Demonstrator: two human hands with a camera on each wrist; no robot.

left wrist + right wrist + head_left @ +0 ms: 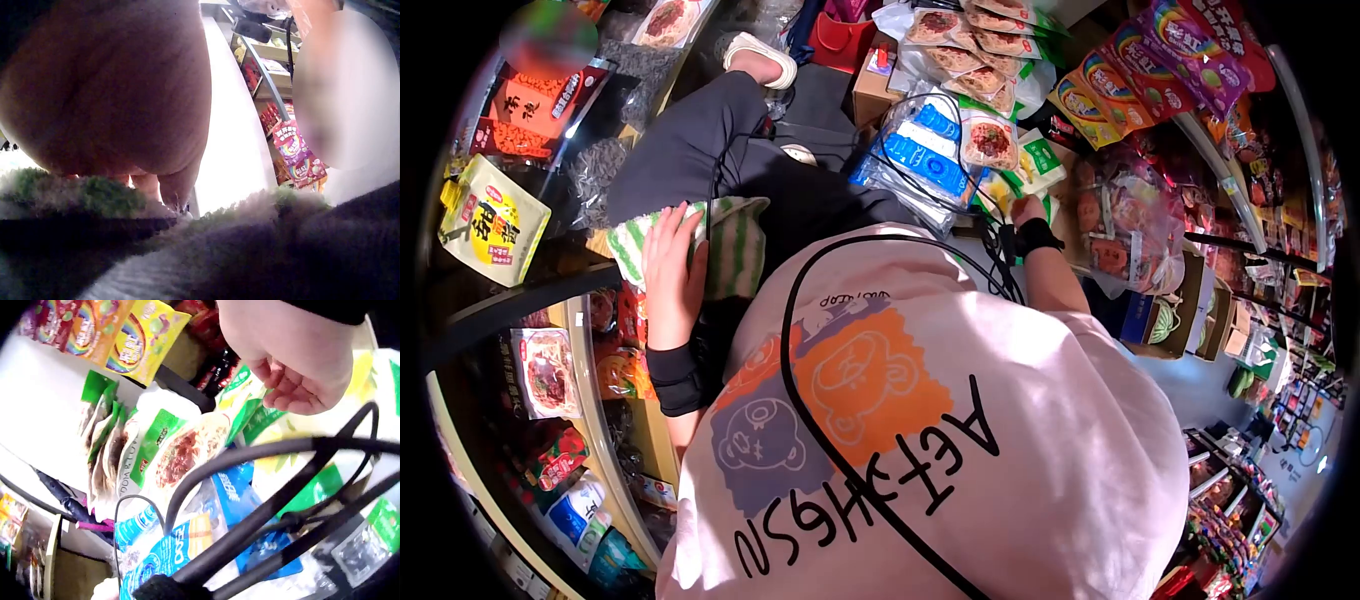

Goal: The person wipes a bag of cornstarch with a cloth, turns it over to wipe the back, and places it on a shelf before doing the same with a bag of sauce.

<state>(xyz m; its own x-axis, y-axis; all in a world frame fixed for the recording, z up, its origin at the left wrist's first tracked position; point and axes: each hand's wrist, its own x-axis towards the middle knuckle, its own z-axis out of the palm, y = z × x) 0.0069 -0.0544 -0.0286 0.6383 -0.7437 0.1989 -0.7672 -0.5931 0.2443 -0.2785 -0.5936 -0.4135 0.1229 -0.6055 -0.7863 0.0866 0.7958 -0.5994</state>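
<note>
Pale shirt point(1040, 400), left fingers point(668, 256) relaxed on striped cloth point(740, 245), right fingers point(1028, 210) round green packet point(255, 425), amid shelves point(608, 430).

Plush green-and-white striped cloth point(745, 245): bands alternate. Loose pale pink fabric shirt point(1080, 400): black lettering, one orange patch and one greyish-purple patch, both with pale line-drawn animal faces. Long dark grey fabric trousers point(685, 150): plain. Stretchy black fabric wristbands point(675, 378): plain. Flat green-and-white plastic packet point(1040, 165): yellow areas. Flat blue-and-white plastic packages point(930, 150): white lettering on blue. Flat yellow-and-white plastic pouch point(495, 225): black characters, red label. Glossy yellow plastic sweet bag point(140, 344): rainbow arc, white characters. Long thin rubbery cable point(788, 345): black
</note>
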